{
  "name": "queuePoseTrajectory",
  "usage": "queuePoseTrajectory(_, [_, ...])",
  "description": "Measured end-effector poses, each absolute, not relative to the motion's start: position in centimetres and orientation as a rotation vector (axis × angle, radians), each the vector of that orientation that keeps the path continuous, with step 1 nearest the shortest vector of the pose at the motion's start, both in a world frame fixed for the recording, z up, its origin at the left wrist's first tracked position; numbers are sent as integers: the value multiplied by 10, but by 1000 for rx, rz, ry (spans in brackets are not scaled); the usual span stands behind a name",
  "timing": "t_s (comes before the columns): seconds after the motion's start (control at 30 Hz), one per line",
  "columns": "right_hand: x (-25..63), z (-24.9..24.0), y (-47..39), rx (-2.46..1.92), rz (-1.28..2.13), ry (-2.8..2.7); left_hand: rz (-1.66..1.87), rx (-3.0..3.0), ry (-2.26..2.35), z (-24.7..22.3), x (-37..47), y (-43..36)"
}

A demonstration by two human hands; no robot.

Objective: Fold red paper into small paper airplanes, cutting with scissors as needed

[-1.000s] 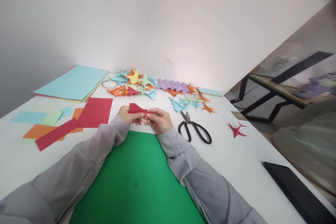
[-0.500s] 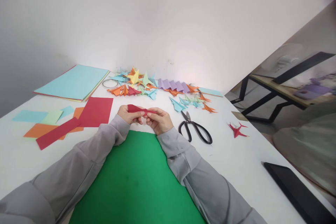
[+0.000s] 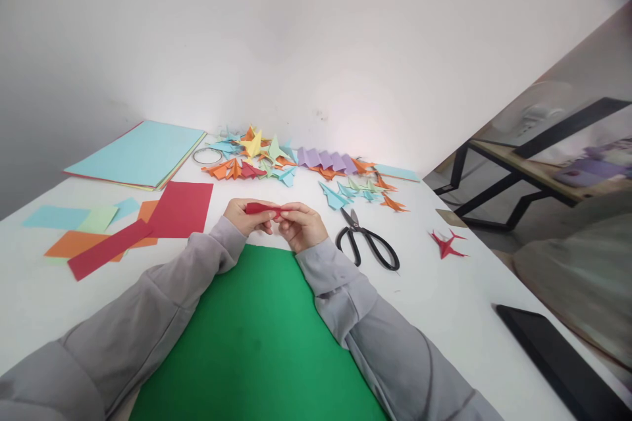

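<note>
A small folded piece of red paper (image 3: 257, 208) is pinched between my two hands, over the far edge of a green sheet (image 3: 251, 335). My left hand (image 3: 243, 216) is closed on its left part, thumb on the near side. With thumb and fingertips together, my right hand (image 3: 305, 226) grips the right end. The fingers hide much of the paper, so its exact folds cannot be made out. Black-handled scissors (image 3: 368, 235) lie just right of my right hand, blades slightly apart and pointing away.
Folded paper shapes (image 3: 253, 145) and a purple pleated paper (image 3: 326, 161) line the wall, near a wire ring (image 3: 207, 156). At left are a sheet stack (image 3: 135, 154) and a red sheet (image 3: 182, 210) among cut pieces. A red paper plane (image 3: 446, 246) and black tablet (image 3: 557, 355) lie right.
The red paper has tilted in my fingers and now shows as a narrower strip. My left hand has shifted slightly to the right. Things on the table stay put.
</note>
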State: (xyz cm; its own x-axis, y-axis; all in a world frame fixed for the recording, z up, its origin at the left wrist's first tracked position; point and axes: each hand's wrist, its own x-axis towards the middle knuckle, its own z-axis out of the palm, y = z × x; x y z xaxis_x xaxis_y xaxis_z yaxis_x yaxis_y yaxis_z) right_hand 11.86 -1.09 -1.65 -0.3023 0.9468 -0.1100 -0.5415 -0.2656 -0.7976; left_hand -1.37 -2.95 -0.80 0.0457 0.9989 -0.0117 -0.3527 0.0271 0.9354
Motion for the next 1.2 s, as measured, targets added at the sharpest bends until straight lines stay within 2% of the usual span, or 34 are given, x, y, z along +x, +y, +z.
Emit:
queuePoseTrajectory(0.67, [122, -17, -10, -763, 1796, -814, 1144, 958, 935, -5, -21, -28])
queuePoseTrajectory(1.2, [121, -17, -11, -755, 1850, -779, 1152, 927, 963, -4, -20, -29])
